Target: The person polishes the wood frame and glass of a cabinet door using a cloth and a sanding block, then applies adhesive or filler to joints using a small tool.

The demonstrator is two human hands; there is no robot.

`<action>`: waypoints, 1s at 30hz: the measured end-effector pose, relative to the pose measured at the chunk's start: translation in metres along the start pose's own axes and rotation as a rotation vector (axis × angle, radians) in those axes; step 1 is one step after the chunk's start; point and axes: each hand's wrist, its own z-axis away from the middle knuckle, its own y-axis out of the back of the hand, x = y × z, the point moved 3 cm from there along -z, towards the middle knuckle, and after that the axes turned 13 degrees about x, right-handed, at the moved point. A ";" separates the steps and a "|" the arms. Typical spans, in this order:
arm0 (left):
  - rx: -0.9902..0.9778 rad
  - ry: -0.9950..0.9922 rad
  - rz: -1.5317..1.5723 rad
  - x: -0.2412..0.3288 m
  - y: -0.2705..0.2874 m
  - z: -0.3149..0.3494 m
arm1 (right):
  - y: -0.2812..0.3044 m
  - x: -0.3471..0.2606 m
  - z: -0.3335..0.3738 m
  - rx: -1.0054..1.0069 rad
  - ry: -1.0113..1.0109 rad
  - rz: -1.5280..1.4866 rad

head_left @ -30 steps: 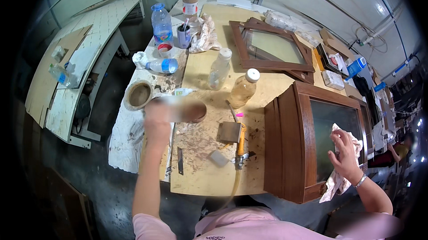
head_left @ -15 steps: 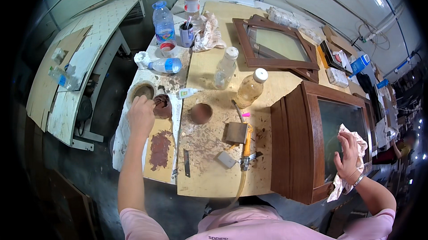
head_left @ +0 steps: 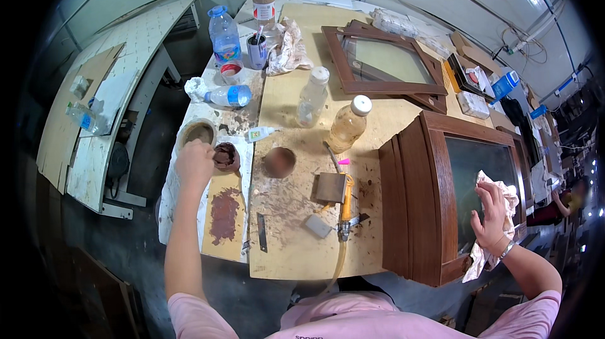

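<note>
At the near rim of a round tub [head_left: 208, 130] on the left, my left hand [head_left: 194, 167] is closed with its fingertips bent down; what they pinch, if anything, is hidden. Just right of it stands a small pot of dark brown paste [head_left: 226, 157]. A yellowish board [head_left: 215, 238] smeared with the same brown lies nearer to me. Over on the right, my right hand [head_left: 491, 218] holds a stained pale rag [head_left: 505, 195] against the glass panel [head_left: 469, 159] of a brown wooden cabinet [head_left: 413, 200]. Its thumb sticks out apart from the fingers.
Two capped bottles [head_left: 348, 126] stand mid-table beside a round brown-topped piece [head_left: 280, 162]. Nearer lie a sanding block [head_left: 331, 188], an orange air tool with hose [head_left: 346, 213] and a dark metal strip [head_left: 262, 233]. Glazed wooden frames [head_left: 384, 65] are stacked behind.
My left hand has drawn back slightly from the tub toward me, its fingers more curled. My right hand and the rag stay almost where they were. The whole view has shifted a little.
</note>
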 end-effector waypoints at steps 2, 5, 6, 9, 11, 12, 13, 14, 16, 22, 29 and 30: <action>-0.078 0.073 0.093 -0.004 -0.005 0.002 | 0.000 0.001 0.000 -0.003 0.002 -0.007; -0.063 0.124 0.072 0.001 -0.005 -0.004 | 0.000 0.002 0.001 -0.005 -0.010 -0.011; -0.032 0.139 0.031 0.001 -0.001 -0.005 | 0.000 0.002 0.000 -0.004 -0.009 -0.018; -0.213 0.160 0.124 -0.001 -0.008 -0.002 | 0.000 0.002 0.002 -0.008 -0.013 -0.006; -0.095 0.194 0.083 0.001 -0.005 -0.004 | 0.000 0.002 0.000 -0.002 -0.015 -0.006; -0.035 0.212 0.059 0.000 -0.001 -0.005 | 0.000 0.002 -0.001 0.001 -0.014 -0.010; -0.090 0.195 0.086 0.000 -0.003 -0.004 | 0.000 0.002 0.000 -0.002 -0.018 -0.012; -0.146 0.177 0.113 0.000 -0.005 -0.003 | -0.001 0.002 0.002 -0.005 -0.022 -0.014; -0.132 0.161 0.123 0.001 -0.007 -0.004 | -0.001 0.003 0.002 -0.002 -0.019 -0.014; -0.113 0.130 0.167 -0.003 -0.011 -0.004 | 0.000 0.003 0.002 0.008 -0.019 -0.020; -0.125 0.069 0.078 0.006 -0.008 -0.005 | 0.000 0.005 0.003 0.013 -0.016 -0.030; -0.127 0.054 -0.015 0.011 -0.005 -0.006 | 0.000 0.005 0.002 0.013 -0.018 -0.035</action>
